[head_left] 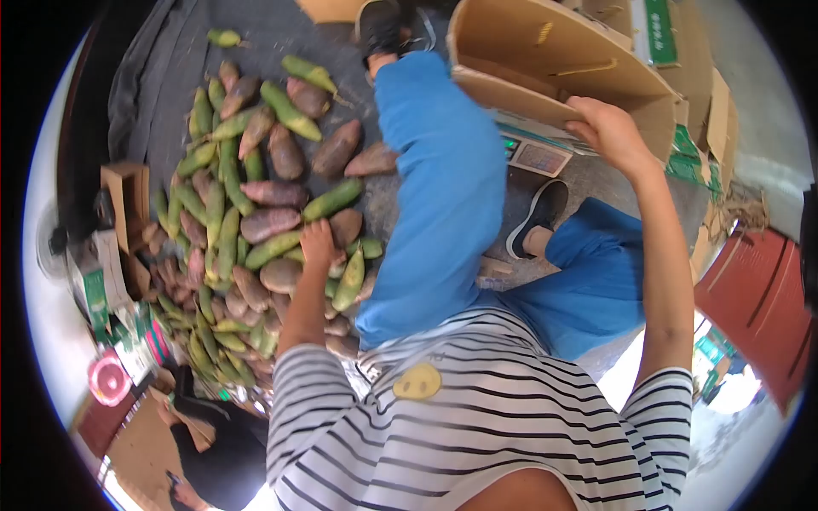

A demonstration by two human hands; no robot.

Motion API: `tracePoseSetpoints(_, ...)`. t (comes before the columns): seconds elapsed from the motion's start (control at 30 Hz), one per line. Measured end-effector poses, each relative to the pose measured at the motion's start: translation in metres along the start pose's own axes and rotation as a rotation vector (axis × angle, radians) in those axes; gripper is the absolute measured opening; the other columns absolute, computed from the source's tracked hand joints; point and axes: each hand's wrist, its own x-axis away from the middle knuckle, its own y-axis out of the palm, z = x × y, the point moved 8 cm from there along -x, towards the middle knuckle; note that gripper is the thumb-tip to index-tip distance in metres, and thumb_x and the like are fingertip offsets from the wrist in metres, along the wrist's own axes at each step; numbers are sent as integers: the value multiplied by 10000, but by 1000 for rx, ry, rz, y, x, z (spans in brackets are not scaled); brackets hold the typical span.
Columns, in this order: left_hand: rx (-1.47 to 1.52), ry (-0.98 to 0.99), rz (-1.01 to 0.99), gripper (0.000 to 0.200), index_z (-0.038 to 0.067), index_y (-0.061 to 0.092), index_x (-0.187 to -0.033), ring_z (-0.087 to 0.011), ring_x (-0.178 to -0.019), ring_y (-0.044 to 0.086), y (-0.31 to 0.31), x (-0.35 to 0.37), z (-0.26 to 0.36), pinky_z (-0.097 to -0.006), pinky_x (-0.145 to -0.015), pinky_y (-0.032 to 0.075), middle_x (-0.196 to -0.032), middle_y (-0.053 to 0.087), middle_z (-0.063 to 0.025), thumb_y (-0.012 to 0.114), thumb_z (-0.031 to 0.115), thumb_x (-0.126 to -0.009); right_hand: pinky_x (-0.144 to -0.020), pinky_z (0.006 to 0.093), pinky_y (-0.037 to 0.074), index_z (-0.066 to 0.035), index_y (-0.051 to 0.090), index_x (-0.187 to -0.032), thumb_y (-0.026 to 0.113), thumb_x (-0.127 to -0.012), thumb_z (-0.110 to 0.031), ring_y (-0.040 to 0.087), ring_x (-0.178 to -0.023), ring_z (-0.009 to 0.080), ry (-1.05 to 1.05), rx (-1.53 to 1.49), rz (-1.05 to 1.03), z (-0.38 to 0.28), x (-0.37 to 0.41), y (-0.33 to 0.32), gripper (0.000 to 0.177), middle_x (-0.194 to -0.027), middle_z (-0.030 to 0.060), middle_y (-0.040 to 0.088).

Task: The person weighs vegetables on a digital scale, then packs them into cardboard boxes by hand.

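Observation:
My left hand (319, 244) reaches down onto a large heap of green radishes (273, 249) and brownish-purple sweet potatoes (281, 276). Its fingers are extended over the produce, with the thumb apart. Beside the fingertips lies a rounded brown sweet potato (346, 227). On the other side, my right hand (609, 132) grips the near upper edge of an open cardboard box (562, 51), thumb and fingers closed over the rim. Under the box a scale (538, 157) with a lit green display partly shows.
More cardboard boxes (707, 102) stand behind the open one. Dark sheeting (162, 94) lies under the heap. Small cartons (128, 200) stand at its left. A person in dark clothing (217, 447) is at the lower left. My blue-trousered leg (434, 196) separates heap and box.

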Motion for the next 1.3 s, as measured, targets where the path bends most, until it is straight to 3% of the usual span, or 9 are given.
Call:
tracePoseSetpoints(0.1, 443, -179, 67, 902, -14, 451, -1204, -254, -946, 597, 36, 10, -6, -423, -761, 490, -1111, 586, -134, 855, 423, -525, -790, 438, 475, -26, 520, -1018, 617, -831, -144, 579, -949, 366, 22, 24, -45, 4, 0, 3, 242, -960, 161, 611)
tracePoseSetpoints(0.17, 1134, -467, -510, 835, -16, 506, -1139, -209, -731, 608, 58, 33, 3, -387, -622, 507, -947, 632, -92, 843, 477, -555, -798, 438, 472, -1, 495, -1002, 617, -827, -126, 582, -946, 369, 47, 15, -108, 6, 3, 6, 246, -934, 172, 602)
tracePoseSetpoints(0.23, 1622, -593, -492, 703, 1, 538, -1106, -169, -632, 574, 68, 52, 11, -309, -551, 483, -820, 621, -50, 795, 474, -653, -788, 441, 472, 4, 475, -1007, 606, -821, -96, 585, -939, 364, 48, 19, -116, 5, 4, 9, 248, -927, 177, 598)
tracePoseSetpoints(0.33, 1861, -313, -243, 593, 21, 532, -1126, -165, -671, 575, -21, 52, 25, -299, -528, 453, -891, 622, -54, 744, 420, -742, -787, 442, 471, 2, 476, -1009, 571, -811, -41, 593, -937, 352, 159, 57, -229, 4, 6, 8, 224, -927, 184, 600)
tracePoseSetpoints(0.43, 1508, 27, 377, 618, -48, 469, -1236, -233, -1045, 509, -182, 58, 30, -342, -940, 387, -1151, 546, -146, 734, 262, -772, -763, 435, 482, -3, 479, -1007, 547, -790, -6, 604, -929, 347, 193, 54, -262, 2, 7, 8, 228, -915, 182, 607)
tracePoseSetpoints(0.67, 786, 618, 799, 738, -49, 486, -1215, -333, -1072, 541, -448, 86, 164, -399, -946, 417, -1160, 548, -219, 810, 287, -643, -729, 433, 513, -7, 531, -1053, 452, -868, -38, 630, -905, 339, 118, 134, -220, -1, 4, 5, 204, -886, 176, 643)
tracePoseSetpoints(0.93, 110, 525, 554, 738, -71, 549, -1141, -346, -912, 626, -452, 10, 316, -401, -791, 496, -1009, 631, -227, 715, 501, -706, -742, 416, 504, -18, 513, -1044, 507, -775, 34, 626, -890, 328, 87, 143, -189, -1, 3, 8, 275, -880, 151, 630)
tracePoseSetpoints(1.13, 971, 896, 492, 457, -7, 562, -1186, -127, -822, 605, -479, 33, 271, -240, -720, 475, -968, 635, -66, 637, 329, -885, -753, 424, 512, -48, 562, -1090, 474, -839, -43, 634, -912, 336, 22, 113, -160, 0, 6, 11, 266, -917, 169, 653)
tracePoseSetpoints(1.3, 1267, 602, 681, 315, -7, 585, -1142, -121, -824, 623, -434, 22, 140, -240, -695, 480, -1000, 644, -73, 584, 223, -927, -797, 415, 505, -61, 582, -1088, 513, -820, -24, 625, -937, 314, 56, 122, -164, 2, 5, 5, 279, -915, 148, 649)
